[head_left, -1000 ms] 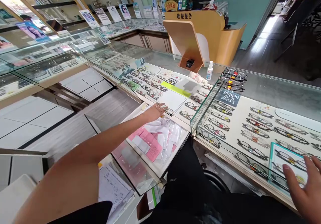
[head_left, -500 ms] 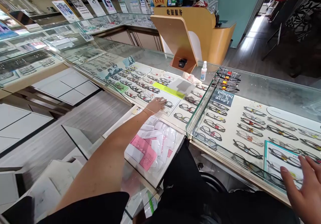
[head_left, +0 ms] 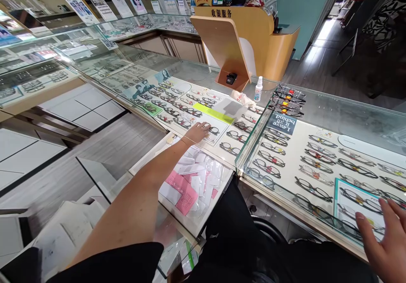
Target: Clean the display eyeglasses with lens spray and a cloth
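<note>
My left hand (head_left: 198,132) reaches into the display case from its near side. Its fingers are closed at the left end of a pair of dark-rimmed eyeglasses (head_left: 213,129), which lies on a white card; the fingertips are partly hidden. At the lower right edge, my right hand (head_left: 385,236) is open, its fingers apart over the glass counter top. Beneath that hand, a teal-edged card (head_left: 337,198) with eyeglasses on it shows through the glass. Under my left forearm, a pulled-out drawer (head_left: 198,228) holds plastic packets and pink paper slips (head_left: 182,192).
Rows of eyeglasses fill the case around a yellow-green strip (head_left: 214,113). On the glass top stand a tilted wooden-backed mirror or board (head_left: 218,42), a spray bottle (head_left: 258,89), a crumpled cloth (head_left: 242,98) and a stack of frames (head_left: 287,101). A wooden service counter (head_left: 281,52) is behind.
The view has shifted very slightly. My left hand stays at the same eyeglasses, and my right hand remains over the glass top.
</note>
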`<state>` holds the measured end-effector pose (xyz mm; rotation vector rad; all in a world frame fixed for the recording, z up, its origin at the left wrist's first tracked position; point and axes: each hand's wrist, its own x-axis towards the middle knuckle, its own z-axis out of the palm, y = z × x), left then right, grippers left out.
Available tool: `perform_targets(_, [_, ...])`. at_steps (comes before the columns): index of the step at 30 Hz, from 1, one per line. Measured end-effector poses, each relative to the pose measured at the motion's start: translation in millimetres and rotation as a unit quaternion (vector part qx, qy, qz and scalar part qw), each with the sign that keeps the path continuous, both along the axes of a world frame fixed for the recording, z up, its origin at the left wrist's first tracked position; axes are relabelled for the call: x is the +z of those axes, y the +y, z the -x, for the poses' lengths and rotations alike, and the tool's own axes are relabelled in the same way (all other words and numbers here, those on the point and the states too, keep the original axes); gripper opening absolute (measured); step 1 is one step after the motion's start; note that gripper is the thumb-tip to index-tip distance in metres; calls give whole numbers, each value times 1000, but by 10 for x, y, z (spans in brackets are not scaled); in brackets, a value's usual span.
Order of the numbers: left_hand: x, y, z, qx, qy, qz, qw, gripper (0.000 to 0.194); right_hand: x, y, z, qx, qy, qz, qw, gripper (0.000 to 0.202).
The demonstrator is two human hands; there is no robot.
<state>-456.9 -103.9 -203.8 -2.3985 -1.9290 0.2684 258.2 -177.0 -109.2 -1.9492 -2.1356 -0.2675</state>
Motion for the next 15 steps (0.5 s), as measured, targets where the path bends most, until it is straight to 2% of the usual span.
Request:
perform_targets(10, [46,-45,43,-9,2,23,1000,54,42,-13,40,-1,4,0,1000,82])
perform_targets(15, [66,-61,25,-5,1,40,999,53,60,23,67,-8,27,3,1000,91])
